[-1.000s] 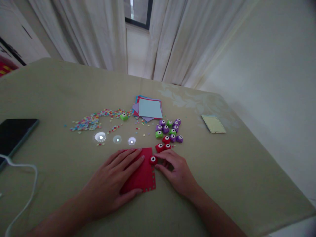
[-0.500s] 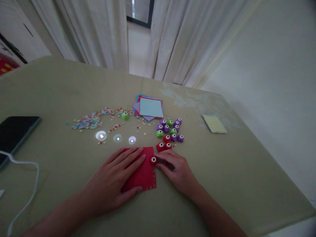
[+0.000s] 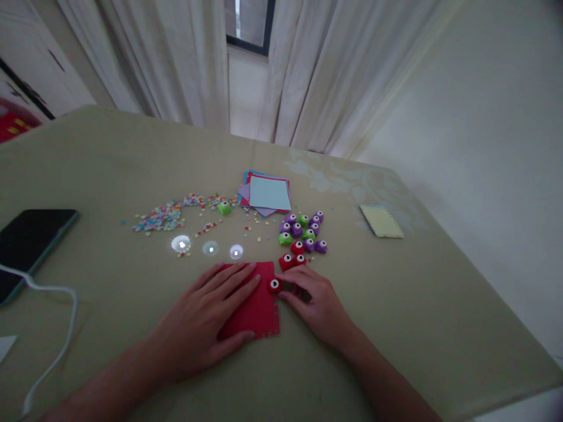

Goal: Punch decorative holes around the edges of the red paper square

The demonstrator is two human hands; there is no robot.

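Note:
A red sheet of paper (image 3: 257, 302) lies on the table in front of me, with small punched holes along its right and bottom edges. My left hand (image 3: 211, 316) rests flat on it, fingers stretched out. At the sheet's right edge sits a small red craft punch (image 3: 274, 285) with a white round button. The thumb and fingers of my right hand (image 3: 314, 299) pinch this punch from the right side. Just beyond are other red punches (image 3: 287, 261), purple punches (image 3: 296, 229) and green punches (image 3: 285, 239), grouped together.
Paper confetti (image 3: 162, 217) is scattered left of a stack of coloured paper (image 3: 270, 193), with one green punch (image 3: 224, 207) beside it. Nearer stand small round lights or discs (image 3: 180, 244). A yellow sheet (image 3: 382, 221) lies right; a phone (image 3: 35, 246) and white cable (image 3: 73, 316) lie left.
The view has shifted very slightly. Both hands, the red paper and the pinched punch keep almost the same positions.

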